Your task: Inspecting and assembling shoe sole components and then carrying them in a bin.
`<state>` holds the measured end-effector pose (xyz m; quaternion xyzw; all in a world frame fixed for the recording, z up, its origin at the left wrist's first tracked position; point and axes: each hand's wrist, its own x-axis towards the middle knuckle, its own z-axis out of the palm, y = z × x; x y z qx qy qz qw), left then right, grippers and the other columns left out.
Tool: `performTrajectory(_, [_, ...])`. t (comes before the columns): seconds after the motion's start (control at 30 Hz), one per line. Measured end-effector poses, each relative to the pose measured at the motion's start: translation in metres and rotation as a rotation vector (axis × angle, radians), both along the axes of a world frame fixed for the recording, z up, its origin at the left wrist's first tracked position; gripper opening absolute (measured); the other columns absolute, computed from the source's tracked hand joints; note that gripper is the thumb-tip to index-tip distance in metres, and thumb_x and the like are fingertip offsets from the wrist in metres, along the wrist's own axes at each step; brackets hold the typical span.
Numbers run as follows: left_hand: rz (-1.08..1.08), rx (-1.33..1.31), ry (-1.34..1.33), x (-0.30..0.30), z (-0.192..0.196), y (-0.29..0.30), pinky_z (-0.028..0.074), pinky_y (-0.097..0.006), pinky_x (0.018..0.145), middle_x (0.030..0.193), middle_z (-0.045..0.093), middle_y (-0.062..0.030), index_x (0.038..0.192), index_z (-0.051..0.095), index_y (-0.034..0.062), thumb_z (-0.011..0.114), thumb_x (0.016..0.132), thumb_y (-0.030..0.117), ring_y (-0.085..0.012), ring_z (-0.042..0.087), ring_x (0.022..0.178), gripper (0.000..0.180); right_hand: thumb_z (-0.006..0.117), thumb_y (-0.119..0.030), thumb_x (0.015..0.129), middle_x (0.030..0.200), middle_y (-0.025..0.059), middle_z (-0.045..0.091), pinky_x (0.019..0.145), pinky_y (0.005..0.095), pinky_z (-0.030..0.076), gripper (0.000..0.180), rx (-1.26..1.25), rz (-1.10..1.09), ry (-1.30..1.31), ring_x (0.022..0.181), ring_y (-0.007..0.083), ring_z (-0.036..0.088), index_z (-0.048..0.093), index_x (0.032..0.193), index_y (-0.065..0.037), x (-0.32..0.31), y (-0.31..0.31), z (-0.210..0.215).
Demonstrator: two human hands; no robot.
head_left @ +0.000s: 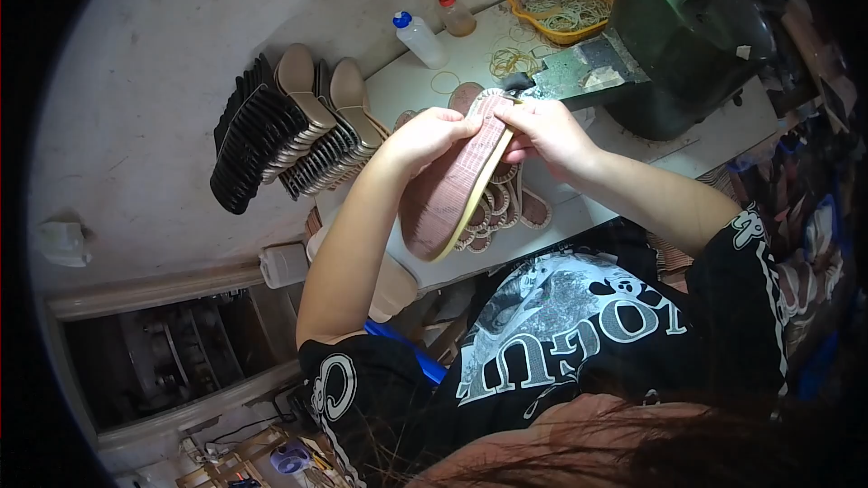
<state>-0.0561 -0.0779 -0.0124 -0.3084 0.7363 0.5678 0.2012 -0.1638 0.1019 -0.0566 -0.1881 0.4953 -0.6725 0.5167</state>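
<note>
Both my hands hold a long, shoe-shaped sole (452,183) with a pink woven-look top and a pale yellow edge. It slants, its wide rounded end toward me and its narrower end by the machine arm. My left hand (425,138) is closed on its left edge, thumb on the top face. On the opposite edge my right hand (549,134) grips near the far end, thumb on top and fingers curled beneath. Just beyond that end stands a dark green machine (692,45) with a flat arm (588,70). Under the sole lie several pink pieces with pale stitched rims (536,210), partly hidden.
Stacked black-and-tan soles (262,140) stand left of the white table (384,81). At the back are a blue-capped white bottle (420,42), a red-tipped bottle (457,20) and an orange basket (562,37) of bands. Loose bands (513,61) lie before the basket.
</note>
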Motion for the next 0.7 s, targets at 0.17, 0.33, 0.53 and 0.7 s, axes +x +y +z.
performTrajectory(0.17, [0.091, 0.063, -0.006, 0.002, 0.013, 0.028, 0.049, -0.027, 0.056, 0.077, 0.066, -0.0064, 0.086, 0.066, 0.0023, 0.061, 0.09, 0.041, -0.0131, 0.062, 0.063, 0.039, 0.061, -0.025, 0.091, 0.082, 0.0087, 0.068, 0.065, 0.0251, 0.053, 0.026, -0.021, -0.012, -0.06, 0.068, 0.0122, 0.064, 0.065, 0.087, 0.0, -0.004, 0.005, 0.007])
performTrajectory(0.33, [0.156, 0.243, 0.022, -0.003, 0.003, 0.04, 0.038, -0.023, 0.036, 0.056, 0.061, -0.0099, 0.07, 0.061, 0.0012, 0.055, 0.093, 0.042, -0.0137, 0.05, 0.036, 0.046, 0.064, -0.021, 0.088, 0.09, 0.0095, 0.067, 0.07, 0.0251, 0.05, 0.026, -0.07, 0.05, -0.085, 0.076, 0.0115, 0.063, 0.066, 0.095, 0.004, -0.016, 0.02, 0.004])
performTrajectory(0.53, [0.147, 0.16, 0.074, -0.002, -0.002, 0.038, 0.033, -0.023, 0.035, 0.047, 0.056, -0.0059, 0.062, 0.058, 0.0058, 0.054, 0.092, 0.043, -0.0105, 0.044, 0.033, 0.048, 0.071, -0.013, 0.08, 0.099, 0.0105, 0.067, 0.083, 0.0286, 0.05, 0.033, 0.033, 0.323, -0.087, 0.088, 0.0137, 0.063, 0.064, 0.105, 0.006, -0.016, 0.079, 0.018])
performTrajectory(0.7, [0.106, -0.063, 0.08, -0.014, 0.009, 0.026, 0.027, -0.025, 0.042, 0.045, 0.042, 0.0027, 0.054, 0.053, 0.0084, 0.057, 0.09, 0.049, -0.008, 0.035, 0.039, 0.054, 0.07, -0.013, 0.082, 0.105, 0.0106, 0.067, 0.088, 0.0292, 0.048, 0.034, 0.021, 0.249, -0.136, 0.094, 0.0135, 0.062, 0.063, 0.11, 0.005, 0.006, 0.089, 0.001])
